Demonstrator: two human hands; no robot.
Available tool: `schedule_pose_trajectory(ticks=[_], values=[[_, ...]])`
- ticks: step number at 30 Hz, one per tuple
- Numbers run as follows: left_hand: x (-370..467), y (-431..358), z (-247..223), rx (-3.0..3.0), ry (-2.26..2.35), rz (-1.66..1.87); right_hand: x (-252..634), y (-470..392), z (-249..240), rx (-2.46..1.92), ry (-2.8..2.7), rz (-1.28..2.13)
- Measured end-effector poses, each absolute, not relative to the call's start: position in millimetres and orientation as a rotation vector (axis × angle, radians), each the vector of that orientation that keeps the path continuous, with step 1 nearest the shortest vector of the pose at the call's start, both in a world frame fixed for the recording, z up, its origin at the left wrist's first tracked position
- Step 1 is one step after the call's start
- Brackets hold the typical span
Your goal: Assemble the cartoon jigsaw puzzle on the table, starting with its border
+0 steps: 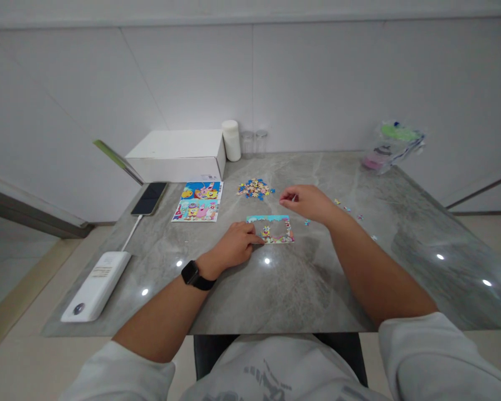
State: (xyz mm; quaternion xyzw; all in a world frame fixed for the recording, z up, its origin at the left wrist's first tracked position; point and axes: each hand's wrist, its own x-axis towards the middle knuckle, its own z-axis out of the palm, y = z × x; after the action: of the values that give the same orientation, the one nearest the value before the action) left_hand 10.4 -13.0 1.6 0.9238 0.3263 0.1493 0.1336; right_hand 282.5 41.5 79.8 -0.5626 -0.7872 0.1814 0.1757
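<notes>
A partly assembled jigsaw puzzle point(292, 229) lies flat on the grey table, its colourful border joined around a gap in the middle. My left hand point(236, 244) rests at its lower left corner, the index finger stretched out onto the edge and the thumb apart. Above the puzzle's upper right side, my right hand point(304, 201) is raised with thumb and fingers pinched together. A small pale spot shows between those fingertips, too small to make out. Beyond the puzzle is a heap of loose jigsaw pieces point(255, 189). One blue piece point(307, 222) lies just right of the puzzle.
Several stray pieces point(347, 209) lie beneath and beside my right forearm. To the left are a printed picture sheet point(198, 201), a phone point(149, 199) and a cabled white power bank point(96, 287). A white box point(177, 153), white bottle point(231, 141), glass jars point(261, 143) and plastic bag point(390, 147) stand behind.
</notes>
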Motion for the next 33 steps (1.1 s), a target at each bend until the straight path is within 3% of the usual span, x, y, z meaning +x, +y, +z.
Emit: schedule_pose_trajectory(ticks=[9,20,33], values=[[11.8,-11.4,-1.2,2.641,0.924,0.472,357.6,20.5,102.5,-1.753,-1.947,0.352],[11.2,-7.4,-6.9,2.608,0.913,0.558,414.4,11.2,37.0,-1.884,-1.57,0.354],[5.0,-1.8,-8.3,2.532,1.071,0.872,463.8,15.3,16.2,-2.028,-1.517,0.061]])
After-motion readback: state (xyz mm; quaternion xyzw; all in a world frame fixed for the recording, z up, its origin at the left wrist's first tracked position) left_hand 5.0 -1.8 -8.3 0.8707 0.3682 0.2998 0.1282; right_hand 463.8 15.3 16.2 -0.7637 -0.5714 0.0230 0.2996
